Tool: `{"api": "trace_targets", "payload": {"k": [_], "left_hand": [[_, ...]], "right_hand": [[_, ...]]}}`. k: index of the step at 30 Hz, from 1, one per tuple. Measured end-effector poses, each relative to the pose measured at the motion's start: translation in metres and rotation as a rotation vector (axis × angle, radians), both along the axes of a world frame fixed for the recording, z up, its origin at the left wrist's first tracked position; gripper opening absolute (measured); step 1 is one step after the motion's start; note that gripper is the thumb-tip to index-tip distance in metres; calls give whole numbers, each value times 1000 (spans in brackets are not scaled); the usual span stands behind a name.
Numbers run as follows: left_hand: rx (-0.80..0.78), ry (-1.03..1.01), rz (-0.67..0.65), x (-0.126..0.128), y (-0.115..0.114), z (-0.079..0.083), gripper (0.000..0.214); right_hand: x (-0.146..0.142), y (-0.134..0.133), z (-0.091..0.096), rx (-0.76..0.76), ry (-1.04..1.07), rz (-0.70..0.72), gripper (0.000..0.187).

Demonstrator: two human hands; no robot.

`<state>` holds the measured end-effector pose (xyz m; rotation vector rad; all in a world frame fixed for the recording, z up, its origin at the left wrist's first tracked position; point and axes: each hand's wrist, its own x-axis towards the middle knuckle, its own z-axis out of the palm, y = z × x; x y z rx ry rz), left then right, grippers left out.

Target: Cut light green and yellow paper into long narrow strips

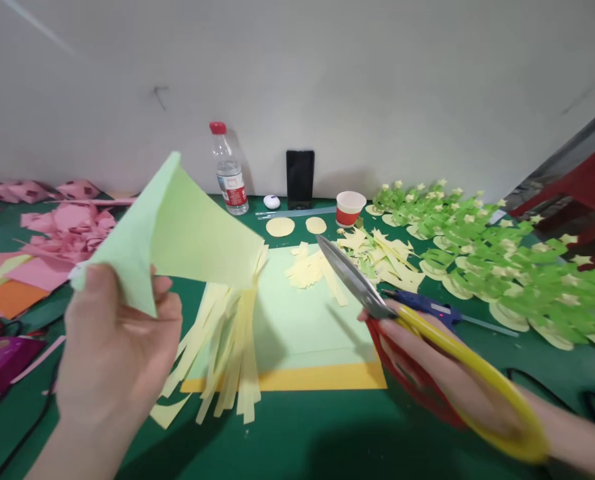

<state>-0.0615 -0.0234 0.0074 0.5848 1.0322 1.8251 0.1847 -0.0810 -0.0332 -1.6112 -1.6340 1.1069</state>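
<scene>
My left hand (120, 347) is closed on a folded sheet of pale yellow-green paper (187, 233), held up over the green table. The sheet's lower edge is cut into long thin strips (232, 340) that hang down. In my right hand (447, 377) is a pair of scissors (357, 283) with yellow and red handle loops, fingers through the loops. Its blades are together and point up and left, apart from the paper.
A light green sheet on orange paper (302, 320) lies mid-table, with yellow scraps (377, 257). A blue glue gun (427, 307) lies right of it. Green paper plants (502, 267) fill the right. At the back stand a water bottle (228, 173), a phone (300, 179) and a red cup (350, 208). Pink paper (62, 233) lies left.
</scene>
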Motion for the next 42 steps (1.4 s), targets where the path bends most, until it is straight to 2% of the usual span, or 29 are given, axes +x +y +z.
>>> {"api": "trace_targets", "payload": {"k": [2, 4, 7, 10, 12, 14, 16, 19, 20, 21, 24, 27, 30, 31, 32, 33, 35, 37, 39, 42], "left_hand": [[87, -65, -28, 5, 2, 15, 19], [114, -155, -12, 14, 4, 26, 28], [114, -259, 5, 29, 8, 34, 35], [164, -277, -113, 37, 14, 33, 30], [208, -254, -207, 39, 18, 30, 25], [228, -211, -258, 42, 20, 26, 19], [220, -146, -271, 46, 21, 23, 14], [211, -27, -342, 60, 20, 20, 10], [214, -4, -376, 66, 20, 19, 11], [218, 8, -409, 71, 20, 18, 14], [253, 27, -491, 86, 20, 14, 21], [299, 127, -622, 89, 15, 9, 25], [352, 451, -835, 77, 2, 7, 44], [395, 592, -851, 72, -3, 8, 46], [465, 737, -776, 67, -7, 8, 46], [554, 853, -644, 64, -10, 9, 43], [699, 984, -307, 60, -10, 11, 30], [731, 1048, -81, 61, -3, 13, 24], [704, 1076, -23, 63, 7, 15, 35], [695, 1054, -123, 64, 17, 15, 43]], "right_hand": [[-3, 31, -3, 32, -208, 31, 23], [-9, 63, -10, 40, -398, 39, 25], [-23, 99, -25, 36, -577, 63, 28], [-34, 115, -36, 82, -639, 88, 30], [-38, 117, -31, 153, -632, 90, 30], [-38, 113, -14, 261, -581, 85, 26], [-37, 103, 12, 384, -480, 93, 19], [-37, 82, 53, 505, -259, 192, 22], [-38, 74, 63, 533, -147, 223, 24], [-39, 68, 70, 547, 85, 237, 23], [-43, 56, 79, 544, 410, 159, 14], [-40, 55, 79, 530, 472, 48, 11], [-29, 59, 82, 507, 522, -53, 16], [-25, 60, 83, 498, 543, -82, 19], [-21, 61, 85, 489, 567, -98, 20], [-18, 62, 87, 477, 592, -96, 22], [-13, 62, 91, 453, 616, -61, 25], [-10, 63, 93, 433, 599, -27, 26], [-8, 64, 95, 412, 569, -24, 27], [-5, 65, 95, 381, 538, -38, 30]]}}
